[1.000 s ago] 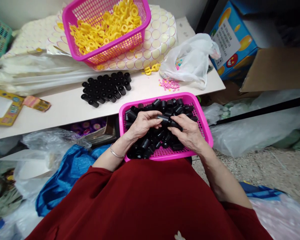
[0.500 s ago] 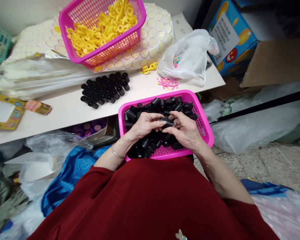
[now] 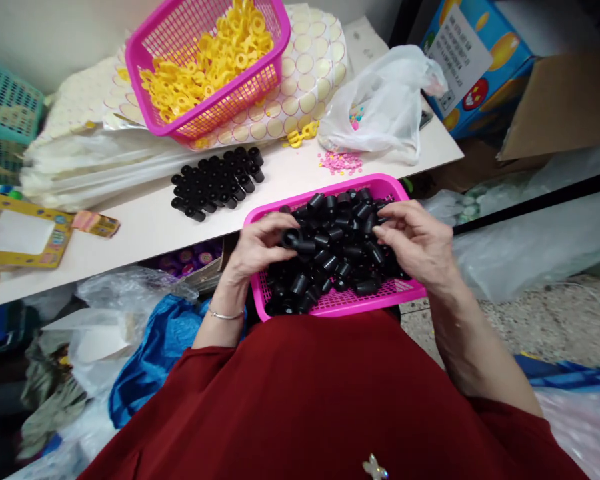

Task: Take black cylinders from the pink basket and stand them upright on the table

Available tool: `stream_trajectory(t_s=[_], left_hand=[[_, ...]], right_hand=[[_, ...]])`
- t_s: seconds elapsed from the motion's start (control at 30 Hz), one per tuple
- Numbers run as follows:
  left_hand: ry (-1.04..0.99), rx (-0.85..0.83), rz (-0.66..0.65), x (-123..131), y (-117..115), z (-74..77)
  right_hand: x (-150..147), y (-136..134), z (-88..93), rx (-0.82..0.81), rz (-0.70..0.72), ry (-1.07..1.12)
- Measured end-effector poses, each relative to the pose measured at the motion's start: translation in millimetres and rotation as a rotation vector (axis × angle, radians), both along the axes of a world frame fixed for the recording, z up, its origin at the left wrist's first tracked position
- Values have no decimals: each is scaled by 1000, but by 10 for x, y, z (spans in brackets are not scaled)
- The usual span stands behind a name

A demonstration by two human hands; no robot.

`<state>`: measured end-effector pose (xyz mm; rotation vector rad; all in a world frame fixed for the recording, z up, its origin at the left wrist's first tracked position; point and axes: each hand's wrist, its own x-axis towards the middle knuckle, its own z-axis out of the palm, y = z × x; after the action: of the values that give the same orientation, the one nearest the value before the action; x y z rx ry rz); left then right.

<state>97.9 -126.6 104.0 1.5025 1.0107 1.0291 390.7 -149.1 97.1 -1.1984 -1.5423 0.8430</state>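
A pink plastic basket point(image 3: 330, 312) full of short black plastic tubes point(image 3: 333, 233) rests against my body at the table's front edge. At its left side, my left hand point(image 3: 263, 247) pinches a black tube point(image 3: 291, 238) between thumb and fingers, its round end showing. Over the right side of the basket is my right hand point(image 3: 417, 240), thumb and forefinger apart beside the loose tubes. Whether it touches one is hard to make out. Standing tubes point(image 3: 215, 181) form a tight block of rows on the table.
Behind stands another pink basket point(image 3: 210, 100) of yellow plastic pieces. A white plastic bag point(image 3: 380, 107) and small pink bits point(image 3: 340, 162) lie on the table point(image 3: 145, 227). An open blue carton point(image 3: 465, 60) is at right, a yellow box point(image 3: 25, 230) at left.
My hands have drawn apart from the middle of the basket. The left has moved left with a tube in it; the right has moved to the basket's right side. The view has shifted slightly.
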Motion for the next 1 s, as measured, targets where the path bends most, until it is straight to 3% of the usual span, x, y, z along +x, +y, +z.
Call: stream_trajectory(t_s=[0.07,0.17,0.23,0.3,0.47,0.63,0.8,0.87,1.0], left_hand=[[30,100,328,-201,59,-104],[246,68,800,-487,144,-337],[381,3,974,-632,187,-492],[465,-41,1038,-727,227,-613],[631,-66,1059,-801,351,-721],[801,-93,1104,-781,413,-663],[814,38,1199,-585,133,-487],[767,81,1054,-417,-94,-379],[787,155,475,-16,-549,-152]], right_hand=[[191,0,-46,-23,-16,-190],[377,-104,-79,-144,238,-396],[395,-194,-75,-195,459,-484],[341,-263,-64,-198,610,-605],[131,-292,-93,-188,707,-1030],[73,-263,-154,-96,736,-1077],[13,-284,-150,-101,720,-1190],[20,-298,-178,-77,711,-1158],[89,-310,-271,-71,651,-935]])
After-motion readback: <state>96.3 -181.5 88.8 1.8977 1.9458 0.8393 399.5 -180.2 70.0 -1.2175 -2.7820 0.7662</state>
